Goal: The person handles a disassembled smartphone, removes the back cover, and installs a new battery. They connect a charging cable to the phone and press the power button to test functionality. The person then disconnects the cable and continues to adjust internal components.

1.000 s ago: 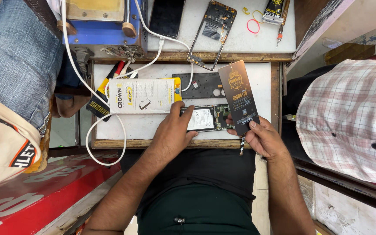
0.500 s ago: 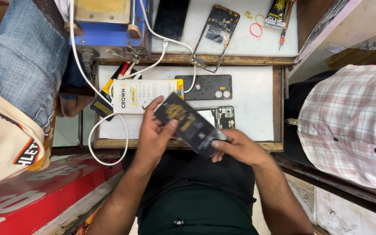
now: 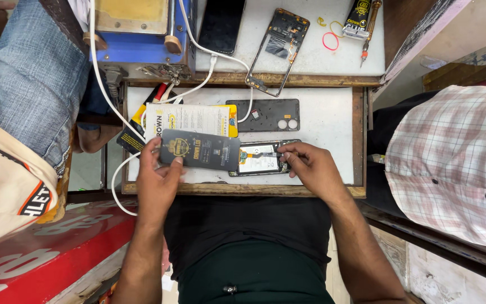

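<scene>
Dark card: a flat black packet with gold print (image 3: 199,150) lies lengthwise above the near edge of the small white worktop (image 3: 327,121), its right end overlapping the opened phone.
Left hand: the left hand (image 3: 157,180) grips the packet's left end, thumb on its face and fingers curled under the edge.
Right hand: the right hand (image 3: 310,168) rests on the right end of the opened phone, fingers pinched together on a thin tool I can barely make out; what it holds is too small to tell for sure.
Opened phone: the opened phone (image 3: 261,159) lies face down, back off, with a pale battery label showing, between the two hands.
Back cover: a black back cover (image 3: 265,115) with camera holes lies just beyond the phone.
Box: a white and yellow box (image 3: 189,120) sits beside the cover, partly under the packet.
Cable: a white cable (image 3: 120,121) runs off the left edge.
Upper shelf: a bare phone frame (image 3: 277,50), a dark phone (image 3: 220,25), a red rubber band (image 3: 330,40) and a screwdriver (image 3: 367,31).
Bystanders: a checked shirt (image 3: 451,163) on the right, denim (image 3: 35,84) on the left.
</scene>
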`<action>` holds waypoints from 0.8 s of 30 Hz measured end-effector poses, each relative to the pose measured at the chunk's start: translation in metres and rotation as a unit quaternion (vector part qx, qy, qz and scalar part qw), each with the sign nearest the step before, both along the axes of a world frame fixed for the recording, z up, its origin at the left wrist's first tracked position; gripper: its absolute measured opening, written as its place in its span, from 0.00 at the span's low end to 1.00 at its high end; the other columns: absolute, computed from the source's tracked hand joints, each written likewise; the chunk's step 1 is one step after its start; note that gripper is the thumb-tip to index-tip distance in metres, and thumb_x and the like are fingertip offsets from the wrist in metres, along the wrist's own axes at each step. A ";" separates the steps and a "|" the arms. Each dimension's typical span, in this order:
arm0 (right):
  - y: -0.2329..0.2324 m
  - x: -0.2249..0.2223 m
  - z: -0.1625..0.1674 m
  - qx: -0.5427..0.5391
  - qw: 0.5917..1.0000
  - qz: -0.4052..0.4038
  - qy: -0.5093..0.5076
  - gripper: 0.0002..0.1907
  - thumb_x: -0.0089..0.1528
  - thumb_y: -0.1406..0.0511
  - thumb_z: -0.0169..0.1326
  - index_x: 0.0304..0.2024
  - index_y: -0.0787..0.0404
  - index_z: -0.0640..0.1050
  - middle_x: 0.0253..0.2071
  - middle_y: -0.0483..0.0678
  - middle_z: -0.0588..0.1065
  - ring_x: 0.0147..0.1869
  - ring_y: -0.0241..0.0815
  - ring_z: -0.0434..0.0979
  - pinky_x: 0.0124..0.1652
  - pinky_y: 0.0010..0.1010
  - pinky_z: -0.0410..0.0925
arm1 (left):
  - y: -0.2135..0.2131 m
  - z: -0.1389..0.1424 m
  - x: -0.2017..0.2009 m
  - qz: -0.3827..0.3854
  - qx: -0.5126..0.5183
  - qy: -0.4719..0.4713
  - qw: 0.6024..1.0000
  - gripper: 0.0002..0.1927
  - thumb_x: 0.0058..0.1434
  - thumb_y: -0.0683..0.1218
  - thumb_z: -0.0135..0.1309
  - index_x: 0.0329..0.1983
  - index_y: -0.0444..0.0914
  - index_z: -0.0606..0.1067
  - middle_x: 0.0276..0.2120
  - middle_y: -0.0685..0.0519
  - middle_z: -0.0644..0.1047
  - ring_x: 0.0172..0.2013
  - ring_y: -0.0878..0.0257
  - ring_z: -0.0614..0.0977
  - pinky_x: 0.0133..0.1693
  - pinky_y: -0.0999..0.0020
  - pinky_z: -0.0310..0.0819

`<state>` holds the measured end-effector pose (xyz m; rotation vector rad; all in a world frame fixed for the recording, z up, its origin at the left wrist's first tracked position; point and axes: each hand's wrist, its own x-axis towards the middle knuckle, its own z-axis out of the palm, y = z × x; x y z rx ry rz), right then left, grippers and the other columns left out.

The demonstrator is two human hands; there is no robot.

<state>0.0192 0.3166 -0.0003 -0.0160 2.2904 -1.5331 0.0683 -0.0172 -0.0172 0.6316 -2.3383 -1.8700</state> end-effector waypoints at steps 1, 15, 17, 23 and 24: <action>0.000 0.002 -0.001 0.010 1.000 -0.006 0.001 0.13 0.67 0.67 0.54 0.53 0.62 0.81 0.36 0.46 0.81 0.30 0.30 0.76 0.30 0.22 0.72 | -0.002 0.006 0.002 -0.011 -0.099 -0.024 0.995 0.29 0.62 0.42 0.60 0.66 0.36 0.66 0.56 0.44 0.75 0.34 0.62 0.83 0.32 0.69 0.77; 0.012 0.013 -0.026 -0.153 0.986 -0.057 0.043 0.15 0.66 0.72 0.54 0.56 0.64 0.75 0.37 0.44 0.79 0.32 0.26 0.74 0.31 0.18 0.69 | 0.143 -0.001 -0.039 -0.306 -0.289 0.368 0.829 0.14 0.61 0.41 0.62 0.49 0.37 0.79 0.47 0.50 0.80 0.52 0.54 0.81 0.59 0.50 0.67; 0.018 0.015 -0.031 -0.139 0.987 -0.060 0.048 0.13 0.67 0.72 0.55 0.54 0.65 0.77 0.36 0.44 0.78 0.31 0.27 0.74 0.29 0.18 0.67 | 0.145 -0.008 -0.044 -0.316 -0.287 0.363 0.828 0.11 0.61 0.40 0.62 0.47 0.38 0.79 0.45 0.52 0.81 0.50 0.57 0.82 0.60 0.50 0.67; 0.013 0.015 -0.032 -0.093 0.986 -0.118 0.073 0.09 0.67 0.70 0.54 0.50 0.65 0.79 0.38 0.43 0.81 0.29 0.26 0.73 0.25 0.19 0.64 | 0.125 -0.022 -0.051 -0.344 -0.285 0.356 0.821 0.10 0.62 0.38 0.60 0.47 0.39 0.80 0.43 0.53 0.81 0.47 0.58 0.82 0.56 0.54 0.69; 0.011 0.017 -0.029 -0.088 0.984 -0.127 0.087 0.09 0.68 0.70 0.55 0.50 0.65 0.79 0.38 0.44 0.81 0.30 0.27 0.74 0.26 0.19 0.65 | 0.122 -0.022 -0.052 -0.347 -0.285 0.353 0.821 0.10 0.61 0.38 0.60 0.46 0.39 0.80 0.43 0.52 0.81 0.46 0.58 0.82 0.55 0.54 0.69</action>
